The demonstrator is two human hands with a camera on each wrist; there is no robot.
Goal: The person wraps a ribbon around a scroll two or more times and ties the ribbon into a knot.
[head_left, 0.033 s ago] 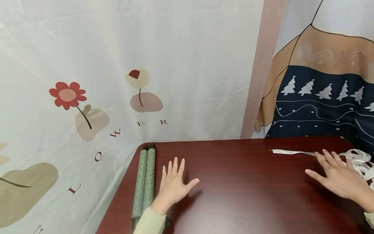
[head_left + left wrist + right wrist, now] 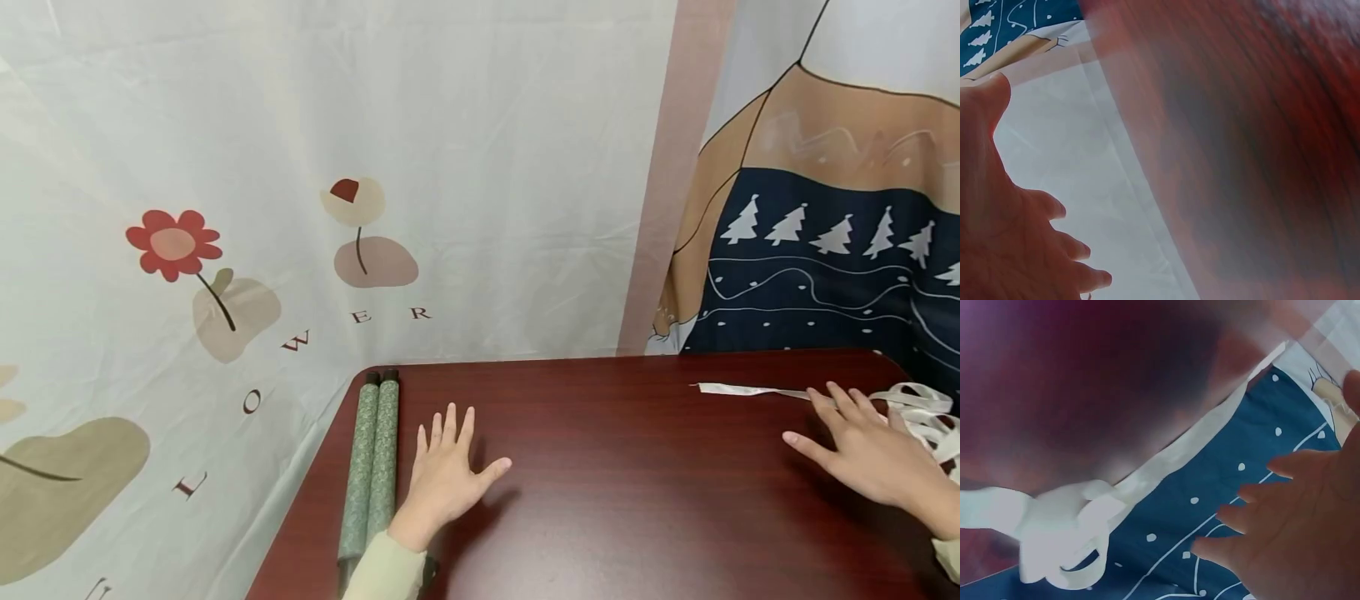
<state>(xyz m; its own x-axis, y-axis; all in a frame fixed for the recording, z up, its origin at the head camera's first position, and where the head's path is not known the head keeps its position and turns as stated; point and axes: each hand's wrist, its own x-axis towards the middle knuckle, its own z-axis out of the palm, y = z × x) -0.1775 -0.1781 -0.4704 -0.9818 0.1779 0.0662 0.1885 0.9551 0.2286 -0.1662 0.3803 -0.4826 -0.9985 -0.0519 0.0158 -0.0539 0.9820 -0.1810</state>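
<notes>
My left hand (image 2: 444,483) is held above the table with its fingers spread, just right of two green speckled rolls with dark ends (image 2: 384,450). Its sleeve hides part of the rolls' near ends. On the far right my right hand (image 2: 870,454) hovers with fingers spread and nothing in its grasp. Beside and partly behind it lies a loose heap of white ribbon (image 2: 918,408), whose flat end stretches left over the table. In the right wrist view the ribbon (image 2: 1179,450) shows looped and apart from the fingers.
The dark red wooden table (image 2: 600,467) has rounded far corners. Behind it hangs a pale curtain (image 2: 510,167) printed with flowers and letters. A navy patterned cloth (image 2: 810,275) with white trees hangs at the back right, close to the table's edge.
</notes>
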